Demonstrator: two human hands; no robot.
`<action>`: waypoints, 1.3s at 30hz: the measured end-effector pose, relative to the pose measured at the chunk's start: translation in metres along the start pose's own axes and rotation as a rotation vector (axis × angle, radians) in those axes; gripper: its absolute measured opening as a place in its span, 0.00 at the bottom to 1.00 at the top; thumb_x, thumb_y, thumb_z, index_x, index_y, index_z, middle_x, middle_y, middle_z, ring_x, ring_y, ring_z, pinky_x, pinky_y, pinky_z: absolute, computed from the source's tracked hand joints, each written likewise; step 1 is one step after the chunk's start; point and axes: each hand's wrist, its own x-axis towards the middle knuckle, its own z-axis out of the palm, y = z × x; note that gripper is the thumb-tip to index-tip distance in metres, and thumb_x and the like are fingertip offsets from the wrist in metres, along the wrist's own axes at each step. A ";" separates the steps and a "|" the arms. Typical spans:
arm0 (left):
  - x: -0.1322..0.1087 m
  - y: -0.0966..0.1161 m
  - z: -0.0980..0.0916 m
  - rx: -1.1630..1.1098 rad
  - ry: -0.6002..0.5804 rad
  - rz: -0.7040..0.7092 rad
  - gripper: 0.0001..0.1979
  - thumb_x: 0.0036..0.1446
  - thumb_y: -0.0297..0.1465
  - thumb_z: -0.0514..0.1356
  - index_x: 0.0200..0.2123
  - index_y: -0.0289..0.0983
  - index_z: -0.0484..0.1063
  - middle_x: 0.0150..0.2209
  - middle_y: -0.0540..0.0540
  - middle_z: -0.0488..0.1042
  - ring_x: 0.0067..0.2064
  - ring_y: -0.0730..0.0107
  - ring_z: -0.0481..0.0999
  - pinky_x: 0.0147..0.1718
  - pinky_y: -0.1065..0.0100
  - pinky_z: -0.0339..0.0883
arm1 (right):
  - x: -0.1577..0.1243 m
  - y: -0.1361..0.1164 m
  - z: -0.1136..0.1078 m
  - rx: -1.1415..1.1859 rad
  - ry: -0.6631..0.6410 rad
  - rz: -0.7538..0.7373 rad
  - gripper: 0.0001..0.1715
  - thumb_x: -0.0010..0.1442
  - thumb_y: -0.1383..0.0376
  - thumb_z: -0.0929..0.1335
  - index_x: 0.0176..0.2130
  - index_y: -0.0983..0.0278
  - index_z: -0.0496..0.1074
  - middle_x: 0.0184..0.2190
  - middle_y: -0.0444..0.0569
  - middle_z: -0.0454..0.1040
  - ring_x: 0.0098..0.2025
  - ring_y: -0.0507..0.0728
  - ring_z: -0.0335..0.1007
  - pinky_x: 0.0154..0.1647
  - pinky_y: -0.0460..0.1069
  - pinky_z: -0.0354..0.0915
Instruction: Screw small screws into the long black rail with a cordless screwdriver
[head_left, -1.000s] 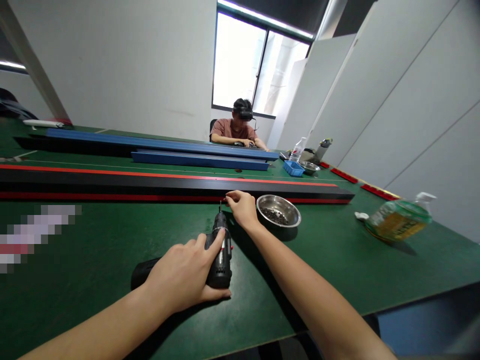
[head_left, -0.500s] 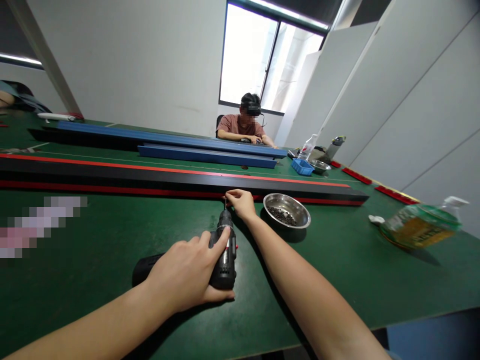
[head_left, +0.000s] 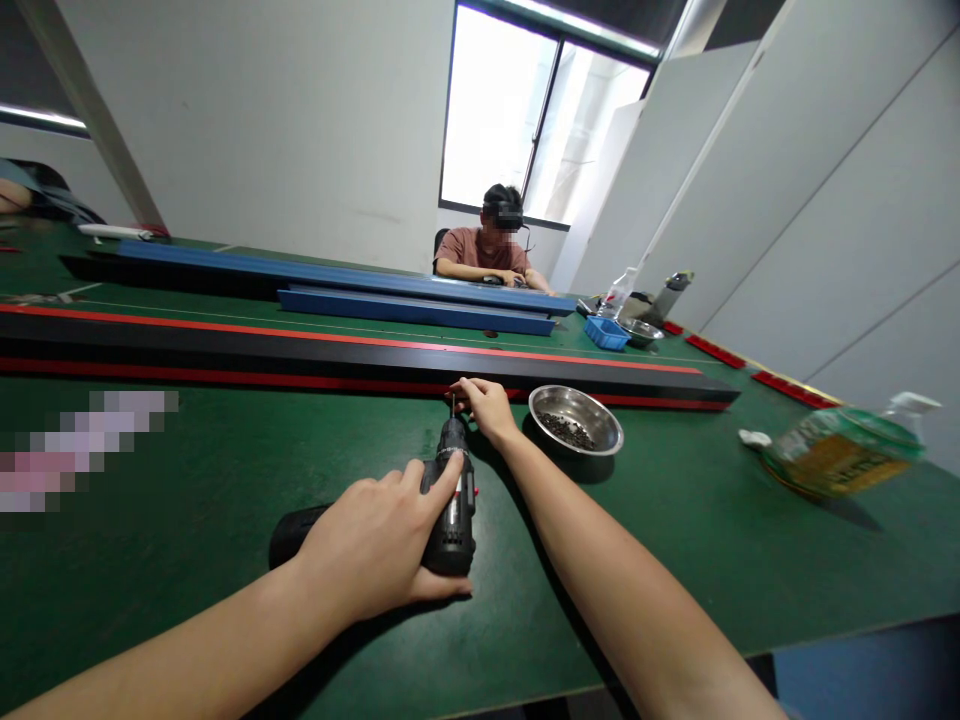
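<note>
My left hand (head_left: 375, 535) is wrapped round a black power drill (head_left: 452, 520) that lies on its side on the green table (head_left: 225, 460). The drill's bit points away from me, at the near side of a long black bar with red edges (head_left: 360, 361). By the bit's tip, my right hand (head_left: 484, 405) has its fingers pinched together close to the bar; what they hold is too small to make out. A steel bowl (head_left: 613, 440) with small dark screws stands just right of my right hand.
Blue bars (head_left: 420, 310) lie behind the black one. At the back right are a blue basket (head_left: 606, 334) and another steel bowl (head_left: 643, 333). A green-topped bottle (head_left: 844, 450) lies at the right. A person (head_left: 480, 250) sits across the table.
The fingers of my right hand have shifted slightly at the drill bit's tip. The drill and my left hand look much the same.
</note>
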 end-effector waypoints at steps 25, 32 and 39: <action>0.001 -0.001 -0.001 -0.007 -0.018 -0.012 0.59 0.51 0.65 0.60 0.76 0.40 0.47 0.47 0.36 0.76 0.41 0.45 0.81 0.38 0.51 0.78 | 0.002 0.007 0.000 -0.081 -0.017 -0.074 0.21 0.68 0.55 0.66 0.38 0.67 0.82 0.37 0.54 0.84 0.30 0.53 0.78 0.32 0.46 0.67; 0.004 0.001 -0.001 0.007 -0.026 -0.017 0.57 0.53 0.64 0.59 0.76 0.38 0.48 0.45 0.36 0.76 0.40 0.46 0.81 0.36 0.52 0.77 | 0.001 0.006 0.000 -0.139 0.068 -0.059 0.14 0.62 0.59 0.70 0.39 0.65 0.82 0.34 0.51 0.83 0.29 0.54 0.79 0.33 0.46 0.69; 0.011 -0.003 0.000 0.021 -0.008 -0.022 0.57 0.53 0.65 0.58 0.76 0.38 0.48 0.47 0.34 0.77 0.41 0.45 0.82 0.37 0.53 0.77 | 0.003 0.010 -0.002 -0.152 0.114 -0.065 0.19 0.64 0.55 0.66 0.38 0.65 0.82 0.35 0.51 0.84 0.29 0.54 0.77 0.28 0.45 0.66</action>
